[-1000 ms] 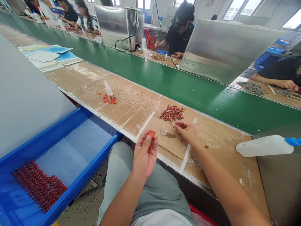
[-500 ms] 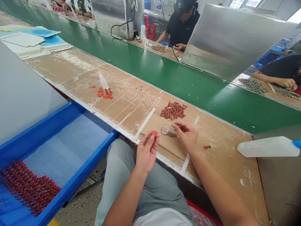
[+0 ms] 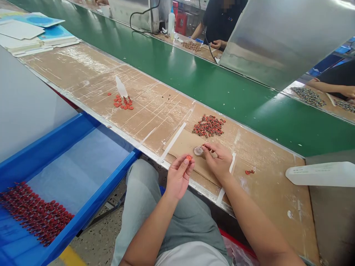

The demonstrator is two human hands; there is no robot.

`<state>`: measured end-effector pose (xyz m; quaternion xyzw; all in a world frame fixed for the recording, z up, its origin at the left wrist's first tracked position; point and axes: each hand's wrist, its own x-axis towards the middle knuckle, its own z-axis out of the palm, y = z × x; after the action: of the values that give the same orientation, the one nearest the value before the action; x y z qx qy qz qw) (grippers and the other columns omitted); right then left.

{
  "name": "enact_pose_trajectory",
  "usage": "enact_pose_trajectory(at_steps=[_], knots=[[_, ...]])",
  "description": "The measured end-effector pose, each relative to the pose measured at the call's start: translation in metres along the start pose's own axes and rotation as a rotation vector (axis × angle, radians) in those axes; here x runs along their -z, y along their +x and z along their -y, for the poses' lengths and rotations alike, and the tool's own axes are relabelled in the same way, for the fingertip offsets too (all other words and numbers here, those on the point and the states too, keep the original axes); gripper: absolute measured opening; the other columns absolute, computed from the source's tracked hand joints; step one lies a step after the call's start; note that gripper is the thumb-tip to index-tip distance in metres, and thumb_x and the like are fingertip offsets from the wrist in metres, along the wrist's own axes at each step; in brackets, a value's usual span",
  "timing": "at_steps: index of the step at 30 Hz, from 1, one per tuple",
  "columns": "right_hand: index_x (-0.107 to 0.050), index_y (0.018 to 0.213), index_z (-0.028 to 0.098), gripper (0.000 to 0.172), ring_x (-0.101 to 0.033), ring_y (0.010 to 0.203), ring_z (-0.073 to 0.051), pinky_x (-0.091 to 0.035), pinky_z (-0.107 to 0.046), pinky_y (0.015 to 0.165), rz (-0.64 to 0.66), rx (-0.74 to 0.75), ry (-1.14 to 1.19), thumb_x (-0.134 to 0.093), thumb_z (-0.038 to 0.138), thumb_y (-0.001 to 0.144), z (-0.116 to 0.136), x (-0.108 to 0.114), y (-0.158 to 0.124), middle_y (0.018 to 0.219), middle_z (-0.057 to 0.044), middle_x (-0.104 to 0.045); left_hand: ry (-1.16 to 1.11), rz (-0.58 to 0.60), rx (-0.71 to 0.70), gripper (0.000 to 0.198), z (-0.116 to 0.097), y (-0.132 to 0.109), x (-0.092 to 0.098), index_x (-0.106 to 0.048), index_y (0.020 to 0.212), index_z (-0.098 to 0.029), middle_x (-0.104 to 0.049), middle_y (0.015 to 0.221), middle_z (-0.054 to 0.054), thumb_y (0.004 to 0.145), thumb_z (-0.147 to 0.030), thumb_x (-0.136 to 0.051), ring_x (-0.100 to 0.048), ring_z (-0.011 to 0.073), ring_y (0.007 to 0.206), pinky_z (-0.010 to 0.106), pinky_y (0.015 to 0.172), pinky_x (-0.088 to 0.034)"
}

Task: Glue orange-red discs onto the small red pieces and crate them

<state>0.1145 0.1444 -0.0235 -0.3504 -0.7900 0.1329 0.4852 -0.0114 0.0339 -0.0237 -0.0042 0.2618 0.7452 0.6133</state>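
My left hand (image 3: 179,177) pinches a small round red disc (image 3: 189,158) between thumb and fingers, above the table's near edge. Closed at the fingertips, my right hand (image 3: 219,159) holds a small red and dark piece (image 3: 204,146) at a small clear cup (image 3: 198,150); whether the piece touches the cup is hard to tell. The cup stands on a cardboard sheet (image 3: 180,145). Just behind it lies a heap of small red and dark pieces (image 3: 209,126). One joined red piece (image 3: 249,172) lies to the right of my right hand.
Red discs (image 3: 122,105) lie by a white pointed piece (image 3: 121,88) on the left. A blue tray (image 3: 105,189) at lower left holds rows of red pieces (image 3: 36,214). A white bottle (image 3: 318,173) lies at right. Beyond the green belt (image 3: 177,74), a person (image 3: 222,22) works.
My right hand has brought its small piece down and left to the clear cup. My left hand still holds the red disc. The whole view has shifted slightly.
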Motion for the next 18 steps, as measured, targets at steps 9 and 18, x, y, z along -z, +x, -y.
enact_pose_trajectory(at_steps=[9, 18], knots=[[-0.07, 0.095, 0.023, 0.014, -0.064, 0.07, -0.016, -0.054, -0.032, 0.069, 0.044, 0.01, -0.033, -0.066, 0.02, 0.081, -0.0004, -0.0014, 0.0004, 0.083, -0.004, -0.071, 0.008, 0.005, 0.0, 0.02, 0.0003, 0.0007, -0.0001, -0.071, 0.097, -0.015, -0.074, 0.093, 0.003, 0.077, -0.015, -0.072, -0.069, 0.0092, 0.085, 0.018, 0.082, -0.054], [-0.071, 0.092, 0.023, 0.014, -0.063, 0.067, -0.015, -0.053, -0.031, 0.067, 0.012, -0.086, 0.009, -0.069, 0.024, 0.079, 0.0032, -0.0012, -0.0008, 0.08, -0.003, -0.071, 0.024, -0.018, -0.006, 0.023, -0.0015, -0.0017, -0.0012, -0.071, 0.097, -0.015, -0.073, 0.095, 0.004, 0.074, -0.015, -0.074, -0.069, 0.0106, 0.088, 0.019, 0.083, -0.054]])
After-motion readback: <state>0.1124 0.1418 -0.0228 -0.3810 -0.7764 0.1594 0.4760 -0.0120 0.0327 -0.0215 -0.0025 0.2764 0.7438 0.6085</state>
